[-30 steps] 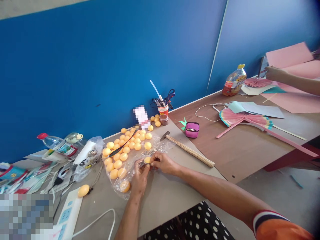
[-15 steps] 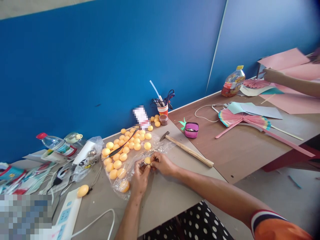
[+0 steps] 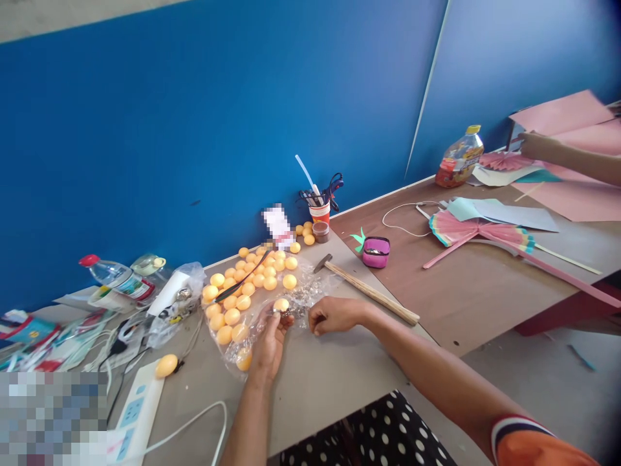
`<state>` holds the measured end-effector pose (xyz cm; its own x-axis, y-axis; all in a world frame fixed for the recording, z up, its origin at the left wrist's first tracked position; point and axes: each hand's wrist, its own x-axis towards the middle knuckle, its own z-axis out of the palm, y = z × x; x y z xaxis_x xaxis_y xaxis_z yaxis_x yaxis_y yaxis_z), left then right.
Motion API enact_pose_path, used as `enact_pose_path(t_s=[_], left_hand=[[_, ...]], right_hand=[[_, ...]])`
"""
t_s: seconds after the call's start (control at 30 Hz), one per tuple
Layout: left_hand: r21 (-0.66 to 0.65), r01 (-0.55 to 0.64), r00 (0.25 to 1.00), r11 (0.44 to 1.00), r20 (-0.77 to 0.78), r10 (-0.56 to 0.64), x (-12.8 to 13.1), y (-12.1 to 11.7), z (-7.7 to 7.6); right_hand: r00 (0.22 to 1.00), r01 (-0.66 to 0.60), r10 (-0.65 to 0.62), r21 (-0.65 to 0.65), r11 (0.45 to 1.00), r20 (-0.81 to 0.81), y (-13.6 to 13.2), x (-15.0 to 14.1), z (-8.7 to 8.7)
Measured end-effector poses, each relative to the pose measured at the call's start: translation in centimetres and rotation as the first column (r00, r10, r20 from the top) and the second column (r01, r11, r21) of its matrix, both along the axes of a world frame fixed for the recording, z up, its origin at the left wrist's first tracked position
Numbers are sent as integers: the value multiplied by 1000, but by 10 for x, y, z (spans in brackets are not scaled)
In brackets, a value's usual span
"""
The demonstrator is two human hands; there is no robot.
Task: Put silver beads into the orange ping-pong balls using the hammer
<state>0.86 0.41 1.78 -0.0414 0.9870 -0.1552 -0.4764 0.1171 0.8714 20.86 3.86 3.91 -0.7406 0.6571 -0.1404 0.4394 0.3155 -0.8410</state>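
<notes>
My left hand (image 3: 268,344) pinches a small orange ball (image 3: 281,305) at its fingertips, above a clear plastic bag (image 3: 252,323). My right hand (image 3: 334,315) rests on the grey table (image 3: 320,382) a little to the right of that ball, fingers curled together; what it holds, if anything, is too small to see. Several more orange balls (image 3: 252,285) lie on the bag behind, with a black pen-like tool (image 3: 240,283) across them. One further orange ball (image 3: 166,366) sits apart at the left.
A wooden-handled hammer (image 3: 371,292) lies just behind my right hand. A pink case (image 3: 376,252), cup of scissors (image 3: 320,206), water bottle (image 3: 116,278), power strip (image 3: 133,414) and cables surround the area. Another person's arm (image 3: 567,155) handles pink paper at far right, near paper fans (image 3: 480,231).
My hands have come apart: the right hand let go of the ball and moved right onto the table, while the left hand raised the ball slightly.
</notes>
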Motion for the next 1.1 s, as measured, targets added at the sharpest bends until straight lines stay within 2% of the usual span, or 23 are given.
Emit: enact_pose_path(t_s=[0.1, 0.17, 0.23, 0.33, 0.5, 0.6, 0.9, 1.1], left_hand=[[-41, -26, 999, 999, 44, 28, 0, 1, 1], [-47, -36, 998, 998, 54, 39, 0, 1, 2], [-44, -39, 998, 998, 54, 41, 0, 2, 3], [-48, -43, 997, 998, 59, 46, 0, 2, 3], [-71, -74, 995, 995, 65, 79, -1, 1, 5], [-52, -67, 995, 996, 64, 70, 0, 2, 7], [-63, -107, 991, 992, 71, 111, 0, 2, 6], [-60, -84, 992, 995, 89, 89, 0, 2, 5]], right_hand=[[970, 29, -81, 221, 975, 228, 0, 0, 0], [952, 45, -132, 299, 953, 277, 0, -1, 0], [955, 82, -178, 365, 928, 239, -1, -1, 0], [974, 162, -213, 438, 884, 71, -2, -2, -5], [958, 257, -157, 476, 841, -240, -2, -8, -13], [931, 304, -148, 485, 820, -333, -1, -10, -14], [955, 243, -123, 472, 847, -270, 0, -8, -18], [966, 257, -202, 555, 791, -160, 4, -16, -31]])
